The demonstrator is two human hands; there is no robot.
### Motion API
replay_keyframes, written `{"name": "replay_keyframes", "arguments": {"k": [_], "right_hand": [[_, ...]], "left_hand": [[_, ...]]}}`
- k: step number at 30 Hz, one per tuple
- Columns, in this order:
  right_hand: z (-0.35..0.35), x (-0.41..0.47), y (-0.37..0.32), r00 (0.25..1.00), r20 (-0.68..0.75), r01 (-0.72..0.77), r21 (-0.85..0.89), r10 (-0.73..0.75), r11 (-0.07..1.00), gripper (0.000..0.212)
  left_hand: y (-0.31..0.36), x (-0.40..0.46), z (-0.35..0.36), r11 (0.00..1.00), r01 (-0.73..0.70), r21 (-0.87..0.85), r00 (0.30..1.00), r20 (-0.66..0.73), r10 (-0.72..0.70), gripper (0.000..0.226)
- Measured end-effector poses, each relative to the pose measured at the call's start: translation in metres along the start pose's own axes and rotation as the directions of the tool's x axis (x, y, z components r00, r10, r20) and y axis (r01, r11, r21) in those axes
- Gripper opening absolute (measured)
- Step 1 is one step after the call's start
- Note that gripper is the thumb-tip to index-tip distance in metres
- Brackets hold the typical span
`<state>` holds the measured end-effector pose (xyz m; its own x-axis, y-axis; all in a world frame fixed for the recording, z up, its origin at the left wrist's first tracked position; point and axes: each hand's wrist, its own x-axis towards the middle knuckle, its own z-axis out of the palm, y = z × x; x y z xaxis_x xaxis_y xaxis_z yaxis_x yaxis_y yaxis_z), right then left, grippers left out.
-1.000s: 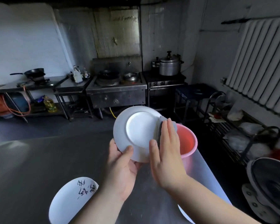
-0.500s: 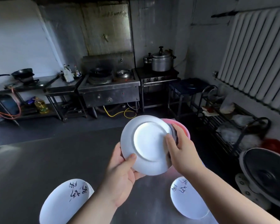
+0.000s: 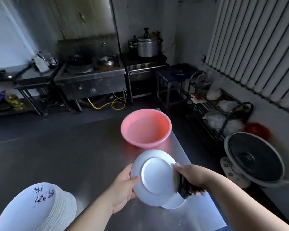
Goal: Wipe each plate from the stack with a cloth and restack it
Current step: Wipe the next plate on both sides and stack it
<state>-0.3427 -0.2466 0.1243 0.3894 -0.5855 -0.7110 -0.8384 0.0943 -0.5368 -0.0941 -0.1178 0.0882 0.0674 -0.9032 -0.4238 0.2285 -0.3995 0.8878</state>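
Pink basin (image 3: 145, 129) sat on the steel table (image 3: 70, 157), stove (image 3: 92, 77) stood at the back wall, pressure cooker (image 3: 148, 45) beside it, yellow hose (image 3: 107, 105) lay underneath, radiator (image 3: 257, 47) hung right, fan (image 3: 254, 159) stood below, wire rack (image 3: 218, 107) between.

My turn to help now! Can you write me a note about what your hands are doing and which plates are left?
Left hand grips the plate by its left rim, underside facing up.
Right hand holds the dark cloth against the plate's right edge.
Another plate lies on the steel table beneath it; the tall stack sits at front left, the pink basin behind.
Which pile is wiped, I cannot tell.
Left: finish this plate, stack it, continue.
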Motion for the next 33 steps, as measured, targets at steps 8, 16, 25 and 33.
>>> {"name": "replay_keyframes", "arguments": {"k": [8,16,25,33], "right_hand": [[0.007,0.059,0.065,0.978,-0.174,0.168,0.316,-0.117,0.934,0.043],[0.024,0.092,0.104,0.958,-0.285,0.078,0.136,-0.037,0.988,0.034],[0.033,0.114,0.108,0.957,-0.286,-0.011,-0.184,-0.043,0.983,0.047],[0.034,0.123,0.106,0.956,-0.290,-0.053,-0.318,-0.044,0.947,0.066]], "left_hand": [[-0.037,0.052,0.046,0.982,0.077,-0.171,0.991,-0.099,-0.095,0.070],[-0.075,0.081,0.051,0.771,0.267,0.578,0.963,-0.183,-0.197,0.033],[-0.100,0.111,0.046,0.549,0.292,0.783,0.954,-0.283,-0.103,0.047],[-0.115,0.127,0.040,0.423,0.330,0.844,0.943,-0.313,-0.111,0.045]]}}
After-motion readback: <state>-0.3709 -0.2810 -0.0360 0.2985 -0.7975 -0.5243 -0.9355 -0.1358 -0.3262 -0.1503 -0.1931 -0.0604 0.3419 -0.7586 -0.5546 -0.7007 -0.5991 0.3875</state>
